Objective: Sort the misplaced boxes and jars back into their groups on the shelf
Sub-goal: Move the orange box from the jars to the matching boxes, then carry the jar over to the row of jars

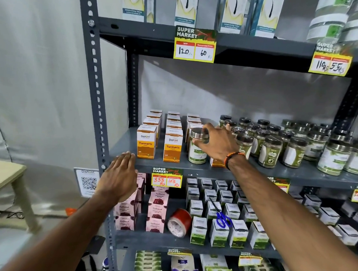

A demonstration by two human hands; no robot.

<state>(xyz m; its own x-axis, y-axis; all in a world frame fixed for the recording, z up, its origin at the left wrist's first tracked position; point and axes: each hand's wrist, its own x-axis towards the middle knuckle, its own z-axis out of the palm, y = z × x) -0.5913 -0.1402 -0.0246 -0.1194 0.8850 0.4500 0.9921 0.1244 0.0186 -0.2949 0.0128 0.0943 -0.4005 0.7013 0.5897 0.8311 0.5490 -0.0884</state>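
Observation:
A green-labelled jar with a silver lid [197, 148] stands among the orange Turmeric boxes [146, 142] on the middle shelf [172, 165]. My right hand [218, 143] curls around the jar's lid and right side, fingers touching it. An orange box [215, 162] is partly hidden under my right wrist. More green jars with dark and silver lids [293, 147] fill the shelf's right half. My left hand [120, 178] hovers open, palm down, at the shelf's front left edge, holding nothing.
On the shelf below are pink Gulkand boxes [157, 208], a red tape roll [179, 222], white-green boxes [218, 230] and blue-handled scissors [222, 218]. The grey steel upright [97, 102] frames the left side. A beige stool [7, 180] stands at left.

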